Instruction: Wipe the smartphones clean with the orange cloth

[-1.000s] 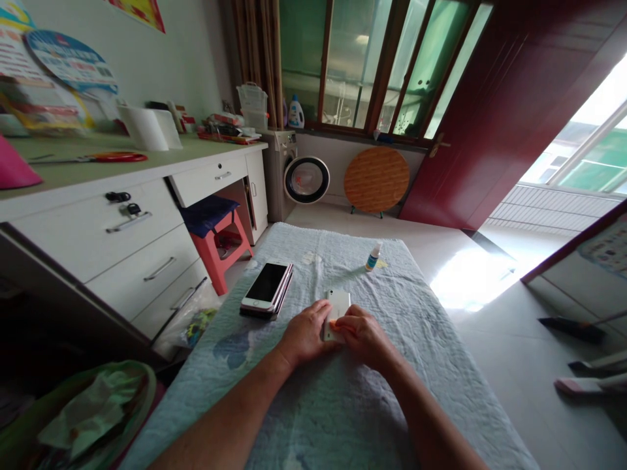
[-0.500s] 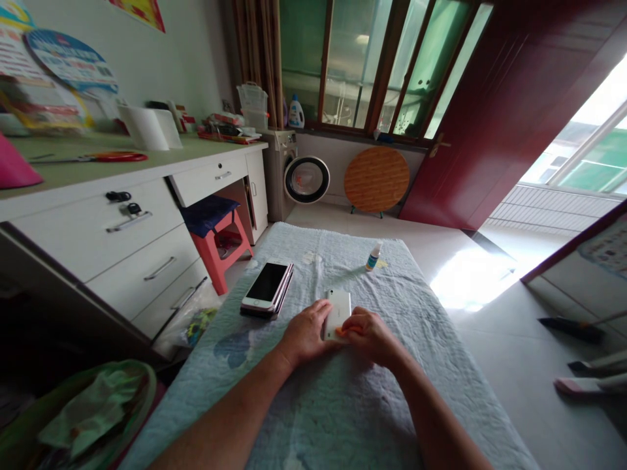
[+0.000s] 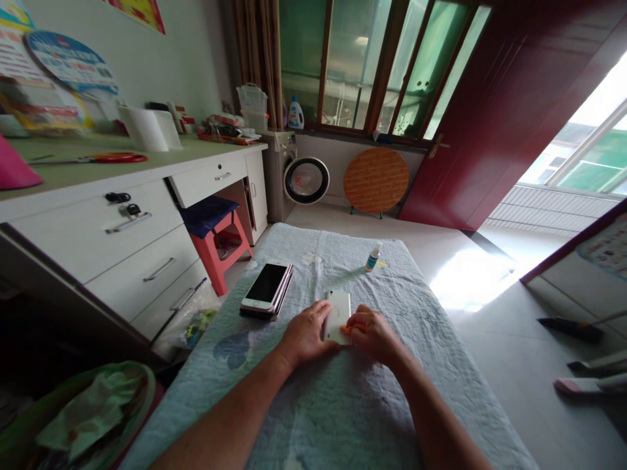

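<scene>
A white phone (image 3: 337, 312) lies back side up on the cloth-covered table, its camera at the far end. My left hand (image 3: 306, 331) grips it along the left edge, with the thumb across the near end. Pinched in my right hand (image 3: 372, 333) is a small orange cloth (image 3: 345, 328), pressed on the phone's back near its lower right; most of the cloth is hidden by my fingers. Left of the hands rests a stack of phones (image 3: 267, 287), the top one white with a dark screen. Beyond the phone stands a small spray bottle (image 3: 373, 258).
A pale blue quilted cover (image 3: 313, 405) spreads over the table. To the left are a white desk (image 3: 142, 241), a pink stool (image 3: 220, 248) and a bin (image 3: 142, 378). A washing machine (image 3: 280, 176) with its door open and a round folded table (image 3: 376, 179) stand behind.
My right hand has shifted slightly right and up across the phone's back with the orange cloth. The left hand and the phone stay nearly in place.
</scene>
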{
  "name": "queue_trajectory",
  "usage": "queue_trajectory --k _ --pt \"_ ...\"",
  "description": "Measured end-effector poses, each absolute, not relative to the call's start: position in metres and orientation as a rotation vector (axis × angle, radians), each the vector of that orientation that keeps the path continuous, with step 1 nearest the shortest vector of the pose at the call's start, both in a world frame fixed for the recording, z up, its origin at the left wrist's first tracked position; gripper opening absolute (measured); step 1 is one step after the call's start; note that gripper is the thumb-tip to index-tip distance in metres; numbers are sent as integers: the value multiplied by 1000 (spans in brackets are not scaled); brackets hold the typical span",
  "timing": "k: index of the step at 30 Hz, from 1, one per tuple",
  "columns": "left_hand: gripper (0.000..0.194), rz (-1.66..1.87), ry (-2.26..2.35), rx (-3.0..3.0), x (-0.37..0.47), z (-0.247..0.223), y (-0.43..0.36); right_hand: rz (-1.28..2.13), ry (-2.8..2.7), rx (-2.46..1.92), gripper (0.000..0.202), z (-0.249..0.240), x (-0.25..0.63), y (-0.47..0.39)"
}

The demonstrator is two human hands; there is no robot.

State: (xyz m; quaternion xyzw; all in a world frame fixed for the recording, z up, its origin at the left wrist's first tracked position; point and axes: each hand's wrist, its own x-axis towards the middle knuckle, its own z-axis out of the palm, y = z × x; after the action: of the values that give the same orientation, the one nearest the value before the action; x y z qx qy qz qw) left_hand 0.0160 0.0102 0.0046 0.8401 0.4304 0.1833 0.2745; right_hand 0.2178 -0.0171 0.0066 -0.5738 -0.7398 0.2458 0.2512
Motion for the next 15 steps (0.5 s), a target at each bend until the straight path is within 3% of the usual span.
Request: queue_trajectory --k 15 --pt "75 519 1136 2269 16 3 11 721 -2059 -1520 14 18 211 -21"
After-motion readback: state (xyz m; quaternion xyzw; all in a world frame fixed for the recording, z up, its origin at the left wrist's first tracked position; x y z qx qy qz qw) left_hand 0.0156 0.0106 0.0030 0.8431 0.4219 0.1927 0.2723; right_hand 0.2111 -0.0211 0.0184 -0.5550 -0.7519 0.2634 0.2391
